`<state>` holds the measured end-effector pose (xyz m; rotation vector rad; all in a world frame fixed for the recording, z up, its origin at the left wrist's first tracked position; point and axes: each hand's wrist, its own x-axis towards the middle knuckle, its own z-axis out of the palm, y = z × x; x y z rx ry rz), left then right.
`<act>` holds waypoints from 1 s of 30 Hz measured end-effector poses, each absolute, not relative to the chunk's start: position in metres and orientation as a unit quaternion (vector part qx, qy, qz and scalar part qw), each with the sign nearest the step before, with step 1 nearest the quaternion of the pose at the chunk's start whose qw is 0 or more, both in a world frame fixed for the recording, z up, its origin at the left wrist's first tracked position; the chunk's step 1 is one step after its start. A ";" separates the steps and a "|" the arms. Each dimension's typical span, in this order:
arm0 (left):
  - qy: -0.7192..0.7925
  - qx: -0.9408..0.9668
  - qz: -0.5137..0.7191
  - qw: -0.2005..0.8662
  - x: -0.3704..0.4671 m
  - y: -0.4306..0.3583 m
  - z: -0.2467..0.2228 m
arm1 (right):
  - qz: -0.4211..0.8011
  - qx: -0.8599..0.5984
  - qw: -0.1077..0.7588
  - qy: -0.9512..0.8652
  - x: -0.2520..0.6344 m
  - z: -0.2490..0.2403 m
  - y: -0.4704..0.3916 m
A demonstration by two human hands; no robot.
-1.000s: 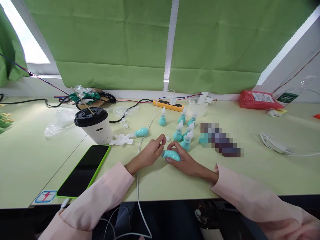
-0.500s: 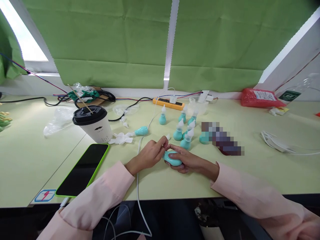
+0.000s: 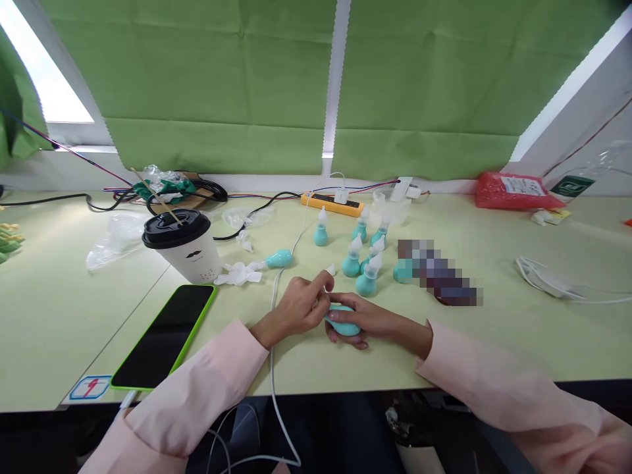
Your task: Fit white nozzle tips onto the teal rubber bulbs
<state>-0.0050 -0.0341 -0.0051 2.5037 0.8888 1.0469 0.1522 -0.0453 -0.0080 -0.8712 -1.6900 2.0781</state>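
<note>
A teal squeeze bulb (image 3: 348,328) lies in my right hand (image 3: 376,317), the fingers and thumb wrapped round it. My left hand (image 3: 299,304) is closed at the bulb's narrow end, its fingertips bunched together; what they grip there is hidden. Beyond both hands stand several teal nasal aspirators (image 3: 366,284) with pointed translucent tips. One more aspirator (image 3: 320,234) stands apart, behind and to the left of that group. A small white tip (image 3: 331,270) lies just past my left fingers. Another teal bulb (image 3: 279,258) is on its side to the left, with translucent pieces (image 3: 241,273) near it.
A lidded paper cup (image 3: 190,253) and a green-edged phone (image 3: 165,336) are on the left. Behind are a yellow power strip (image 3: 332,205) and clear plastic pieces. A white cable (image 3: 272,355) runs under my left wrist. A red package (image 3: 513,192) sits at back right.
The bulb in my right hand has shifted slightly right and down and turned a little. My left fingers have curled lower over its narrow end.
</note>
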 end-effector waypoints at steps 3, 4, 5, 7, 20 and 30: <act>0.397 0.808 0.405 0.160 -0.002 -0.032 -0.007 | 0.541 -0.370 0.261 -0.709 0.148 -0.008 -0.052; 0.427 0.796 0.400 0.154 -0.002 -0.031 -0.007 | 0.457 -0.383 0.301 -0.744 0.147 -0.009 -0.053; 0.452 0.791 0.387 0.145 -0.001 -0.030 -0.008 | 0.375 -0.388 0.338 -0.771 0.147 -0.011 -0.054; 0.473 0.791 0.361 0.139 -0.001 -0.028 -0.009 | 0.256 -0.386 0.376 -0.803 0.147 -0.015 -0.055; 0.380 0.804 0.393 0.233 -0.006 -0.026 -0.014 | 0.475 -0.370 0.321 -0.731 0.148 -0.005 -0.058; 0.438 0.865 0.231 0.073 -0.006 -0.002 -0.021 | 0.381 -0.343 0.299 -0.805 0.150 -0.009 -0.070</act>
